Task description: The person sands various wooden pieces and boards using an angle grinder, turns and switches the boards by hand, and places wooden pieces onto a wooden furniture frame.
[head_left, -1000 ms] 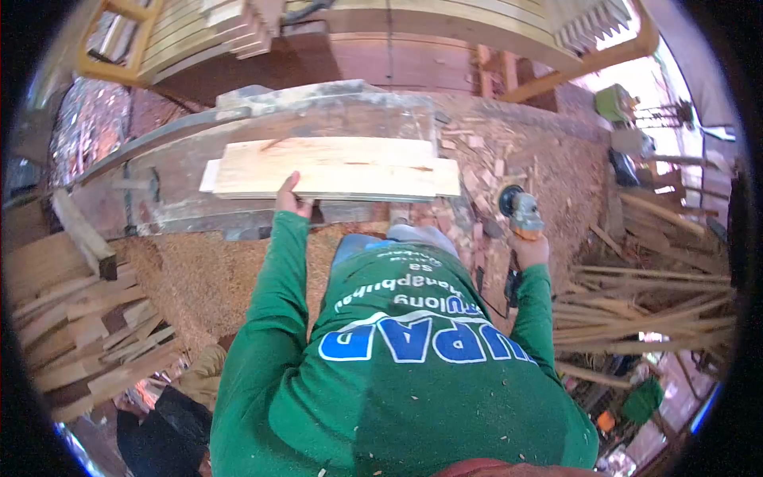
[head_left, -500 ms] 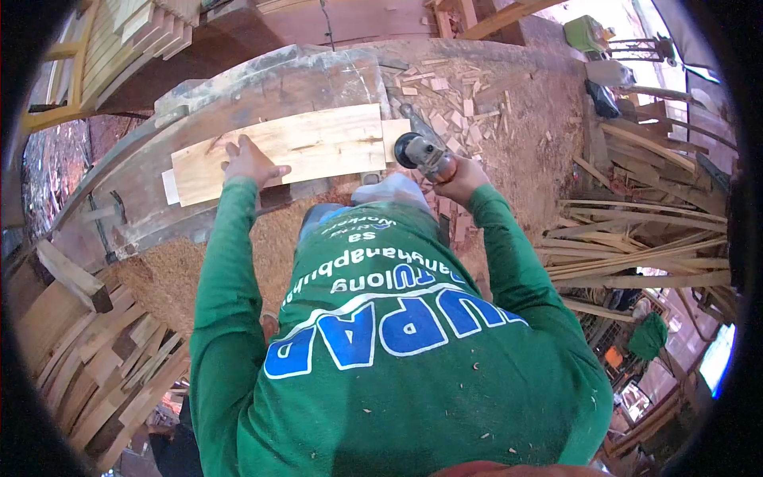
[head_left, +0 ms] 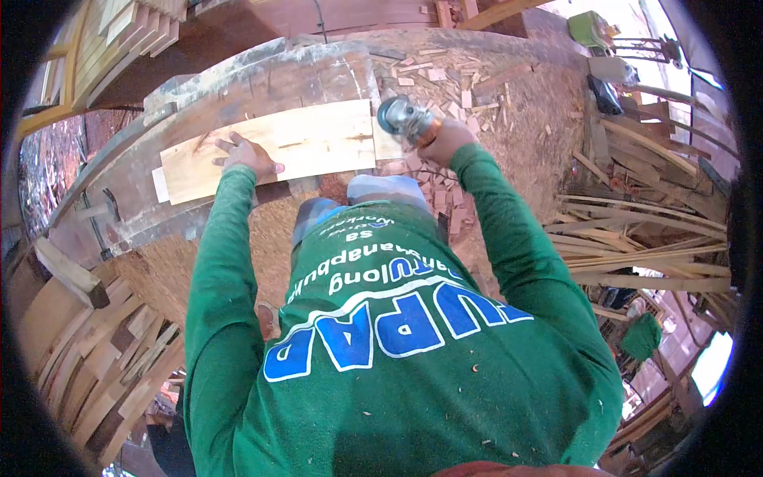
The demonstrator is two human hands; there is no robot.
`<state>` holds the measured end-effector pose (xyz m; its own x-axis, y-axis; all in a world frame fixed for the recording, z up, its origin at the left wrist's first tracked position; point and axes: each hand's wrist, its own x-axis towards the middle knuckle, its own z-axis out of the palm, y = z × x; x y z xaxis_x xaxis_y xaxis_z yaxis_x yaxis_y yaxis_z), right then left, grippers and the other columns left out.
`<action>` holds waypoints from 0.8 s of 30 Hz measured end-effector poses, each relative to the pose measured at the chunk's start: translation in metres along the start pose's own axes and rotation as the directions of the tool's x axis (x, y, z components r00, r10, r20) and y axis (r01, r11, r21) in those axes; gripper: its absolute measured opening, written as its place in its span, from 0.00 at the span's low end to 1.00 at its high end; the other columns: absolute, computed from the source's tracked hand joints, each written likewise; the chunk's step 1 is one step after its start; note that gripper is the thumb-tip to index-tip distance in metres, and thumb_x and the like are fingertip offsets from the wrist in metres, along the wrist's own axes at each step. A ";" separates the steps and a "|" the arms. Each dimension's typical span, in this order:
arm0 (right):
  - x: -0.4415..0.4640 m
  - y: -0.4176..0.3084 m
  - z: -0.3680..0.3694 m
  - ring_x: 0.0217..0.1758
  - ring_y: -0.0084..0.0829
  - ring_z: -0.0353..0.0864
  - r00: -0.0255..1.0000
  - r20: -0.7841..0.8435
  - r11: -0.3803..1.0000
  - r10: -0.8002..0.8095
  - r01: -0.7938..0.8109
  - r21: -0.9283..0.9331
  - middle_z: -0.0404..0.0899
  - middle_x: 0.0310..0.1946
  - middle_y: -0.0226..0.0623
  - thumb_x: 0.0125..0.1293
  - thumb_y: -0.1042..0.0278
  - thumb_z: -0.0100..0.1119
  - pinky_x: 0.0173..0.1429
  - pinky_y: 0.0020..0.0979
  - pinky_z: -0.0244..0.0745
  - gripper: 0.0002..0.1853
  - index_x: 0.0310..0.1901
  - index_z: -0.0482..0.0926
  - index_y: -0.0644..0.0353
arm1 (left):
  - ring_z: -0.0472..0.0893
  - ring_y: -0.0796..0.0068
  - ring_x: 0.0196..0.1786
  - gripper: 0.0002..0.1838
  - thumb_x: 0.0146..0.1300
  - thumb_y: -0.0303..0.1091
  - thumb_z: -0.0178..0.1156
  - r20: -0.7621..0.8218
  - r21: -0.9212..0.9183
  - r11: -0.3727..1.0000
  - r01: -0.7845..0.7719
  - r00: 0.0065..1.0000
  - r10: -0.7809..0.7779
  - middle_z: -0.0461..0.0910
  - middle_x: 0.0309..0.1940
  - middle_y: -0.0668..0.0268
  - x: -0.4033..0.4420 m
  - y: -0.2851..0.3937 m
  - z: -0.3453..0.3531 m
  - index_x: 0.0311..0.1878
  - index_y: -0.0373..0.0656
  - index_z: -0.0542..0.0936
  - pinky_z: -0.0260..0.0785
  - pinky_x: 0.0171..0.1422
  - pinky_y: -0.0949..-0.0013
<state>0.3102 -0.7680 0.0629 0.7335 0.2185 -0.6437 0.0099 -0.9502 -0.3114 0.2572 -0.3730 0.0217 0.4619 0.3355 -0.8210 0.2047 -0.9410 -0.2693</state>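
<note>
A pale wooden board (head_left: 310, 143) lies on the worn workbench (head_left: 119, 191), with a lighter piece (head_left: 387, 145) showing beneath its right end. My left hand (head_left: 248, 157) rests on the board's left half, fingers spread. In my right hand (head_left: 447, 143) is an angle grinder (head_left: 407, 119), held by its body with the fingers wrapped round it. The grinder's round disc is just above the board's right end; whether it touches the wood cannot be made out.
Wood offcuts (head_left: 469, 87) litter the surface beyond the grinder. Long strips (head_left: 652, 246) are piled at the right, and stacked boards (head_left: 119, 350) stand at the lower left. A loose block (head_left: 71, 274) sits near the bench's left end.
The grinder has come from the right to the board's right end. My left hand has moved from the board's near edge onto its top and spread. The camera view has shifted too.
</note>
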 end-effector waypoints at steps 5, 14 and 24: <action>0.010 0.009 -0.002 0.45 0.50 0.89 1.000 0.026 1.000 -0.005 0.006 -0.015 0.90 0.40 0.48 0.44 0.46 0.79 0.51 0.45 0.85 0.29 0.45 0.88 0.57 | 0.34 0.20 0.84 0.63 0.59 0.70 0.70 -0.001 0.012 1.000 0.003 1.000 -0.003 0.36 0.85 0.36 0.003 -0.001 0.006 0.80 0.25 0.59 0.47 0.79 0.18; -0.013 0.023 0.023 0.46 0.51 0.90 0.998 0.058 0.999 -0.019 0.020 -0.029 0.90 0.41 0.53 0.46 0.50 0.78 0.53 0.44 0.86 0.27 0.42 0.88 0.62 | 0.33 0.27 0.86 0.69 0.54 0.69 0.75 -0.051 -0.041 0.998 0.055 0.997 -0.057 0.36 0.87 0.43 0.011 0.000 0.015 0.85 0.36 0.49 0.40 0.82 0.21; -0.023 0.039 0.056 0.47 0.50 0.90 0.998 0.056 1.000 0.009 -0.009 0.000 0.90 0.43 0.52 0.44 0.50 0.78 0.55 0.45 0.85 0.28 0.44 0.89 0.61 | 0.44 0.25 0.84 0.79 0.48 0.64 0.81 -0.122 -0.309 0.940 0.148 0.973 -0.194 0.31 0.86 0.39 0.017 -0.008 0.032 0.86 0.41 0.34 0.50 0.87 0.40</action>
<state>0.2556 -0.7972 0.0264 0.6941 0.2222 -0.6848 0.0034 -0.9522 -0.3056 0.2357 -0.3616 -0.0062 0.5152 0.5141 -0.6857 0.5271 -0.8210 -0.2195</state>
